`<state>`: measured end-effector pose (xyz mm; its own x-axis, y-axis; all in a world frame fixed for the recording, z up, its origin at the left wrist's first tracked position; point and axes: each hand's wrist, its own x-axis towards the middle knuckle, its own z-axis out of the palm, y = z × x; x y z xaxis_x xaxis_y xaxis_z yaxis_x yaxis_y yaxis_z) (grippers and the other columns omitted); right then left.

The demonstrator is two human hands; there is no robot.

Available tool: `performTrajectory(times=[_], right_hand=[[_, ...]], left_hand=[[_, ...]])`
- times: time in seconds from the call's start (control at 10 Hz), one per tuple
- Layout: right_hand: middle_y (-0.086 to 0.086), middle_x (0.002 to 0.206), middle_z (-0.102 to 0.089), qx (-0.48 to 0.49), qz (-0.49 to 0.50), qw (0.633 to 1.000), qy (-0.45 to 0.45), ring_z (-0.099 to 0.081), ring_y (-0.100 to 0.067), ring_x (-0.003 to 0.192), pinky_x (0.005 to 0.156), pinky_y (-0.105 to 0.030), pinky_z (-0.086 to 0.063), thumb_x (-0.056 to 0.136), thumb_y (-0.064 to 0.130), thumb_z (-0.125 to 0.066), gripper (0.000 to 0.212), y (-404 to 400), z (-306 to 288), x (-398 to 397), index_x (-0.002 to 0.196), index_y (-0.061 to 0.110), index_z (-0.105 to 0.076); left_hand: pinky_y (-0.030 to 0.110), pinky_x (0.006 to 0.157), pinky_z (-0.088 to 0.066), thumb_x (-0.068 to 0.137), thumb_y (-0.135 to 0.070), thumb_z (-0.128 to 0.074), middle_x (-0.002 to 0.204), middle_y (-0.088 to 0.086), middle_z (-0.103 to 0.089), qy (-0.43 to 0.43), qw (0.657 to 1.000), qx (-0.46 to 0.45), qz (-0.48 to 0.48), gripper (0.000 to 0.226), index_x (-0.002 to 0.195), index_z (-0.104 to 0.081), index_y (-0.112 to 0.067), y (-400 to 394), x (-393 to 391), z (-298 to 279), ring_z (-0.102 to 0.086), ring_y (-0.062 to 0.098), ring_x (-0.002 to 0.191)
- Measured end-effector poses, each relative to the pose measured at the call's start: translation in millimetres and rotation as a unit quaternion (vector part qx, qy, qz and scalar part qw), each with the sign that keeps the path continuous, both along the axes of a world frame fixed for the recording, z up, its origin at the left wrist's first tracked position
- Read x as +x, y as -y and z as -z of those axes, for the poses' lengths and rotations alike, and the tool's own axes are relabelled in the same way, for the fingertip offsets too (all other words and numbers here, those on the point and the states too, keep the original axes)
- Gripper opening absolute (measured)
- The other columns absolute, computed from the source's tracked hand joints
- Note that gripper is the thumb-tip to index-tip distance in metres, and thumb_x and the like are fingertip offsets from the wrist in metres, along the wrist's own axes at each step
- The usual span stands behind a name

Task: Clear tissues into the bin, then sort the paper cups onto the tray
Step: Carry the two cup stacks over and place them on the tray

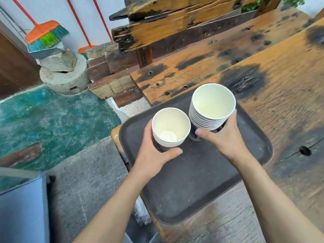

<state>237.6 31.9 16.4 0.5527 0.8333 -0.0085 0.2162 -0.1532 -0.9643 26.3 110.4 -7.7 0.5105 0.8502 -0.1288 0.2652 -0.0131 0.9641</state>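
A: Head view: what do we hold?
B: Left hand (154, 155) wraps the short cup stack (171, 128); right hand (226, 137) wraps the tall cup stack (212, 106), both over the tray (192, 190).
A: Progress?
B: No tissues visible; we judge sorting nearly done.

Two stacks of paper cups, a short left stack (171, 128) and a taller right stack (211, 106); one dark tray (201, 181); two hands; two brooms far left.
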Motion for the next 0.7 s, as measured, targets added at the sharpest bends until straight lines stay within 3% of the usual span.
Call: performTrajectory(times=[0.1,0.2,0.3,0.5,0.6,0.7], right_hand=[[0.012,0.134,-0.047,-0.002,0.004,1.000,0.015,-0.044,0.006,0.123,0.092,-0.005,-0.035,0.052,0.033,-0.089,0.105,2,3,3,0.138,0.030,-0.029],[0.026,0.127,-0.051,-0.004,0.005,1.000,0.012,-0.047,0.010,0.117,0.090,-0.009,-0.039,0.053,0.032,-0.089,0.099,3,4,9,0.133,0.036,-0.031],[0.024,0.128,-0.053,-0.010,0.003,1.000,0.001,-0.049,0.006,0.119,0.094,-0.020,-0.040,0.053,0.034,-0.089,0.101,3,8,15,0.135,0.036,-0.031],[0.031,0.127,-0.051,-0.022,-0.003,1.000,-0.020,-0.047,0.008,0.120,0.097,-0.022,-0.039,0.051,0.041,-0.089,0.104,6,11,16,0.135,0.043,-0.029],[0.028,0.133,-0.047,-0.021,-0.011,1.000,-0.019,-0.044,0.008,0.123,0.099,-0.023,-0.037,0.051,0.043,-0.089,0.107,4,8,15,0.138,0.043,-0.026],[0.026,0.143,-0.036,-0.030,-0.022,0.999,-0.002,-0.034,0.006,0.131,0.106,-0.029,-0.032,0.052,0.047,-0.089,0.112,12,1,14,0.139,0.049,-0.019]], left_hand=[[-0.005,0.085,-0.033,0.058,-0.031,-0.091,0.122,-0.042,-0.049,-0.018,1.000,0.002,-0.021,0.097,0.130,-0.031,-0.052,-1,7,2,-0.042,-0.025,0.114],[-0.006,0.083,-0.033,0.055,-0.035,-0.089,0.123,-0.037,-0.051,-0.025,0.999,0.004,-0.040,0.097,0.132,-0.032,-0.047,-2,13,2,-0.045,-0.022,0.114],[-0.006,0.082,-0.034,0.053,-0.038,-0.089,0.123,-0.035,-0.053,-0.030,0.999,0.007,-0.043,0.094,0.128,-0.034,-0.052,0,19,4,-0.047,-0.019,0.115],[-0.003,0.084,-0.037,0.051,-0.042,-0.088,0.123,-0.036,-0.055,-0.026,0.999,0.000,-0.044,0.090,0.118,-0.033,-0.066,9,19,9,-0.049,-0.016,0.116],[0.007,0.092,-0.038,0.049,-0.046,-0.087,0.128,-0.032,-0.054,-0.027,0.999,-0.006,-0.043,0.097,0.129,-0.034,-0.055,9,20,5,-0.049,-0.011,0.120],[0.025,0.110,-0.030,0.049,-0.047,-0.088,0.151,-0.019,-0.038,-0.035,0.999,-0.014,-0.028,0.122,0.147,-0.016,-0.045,15,13,-3,-0.036,0.000,0.137]])
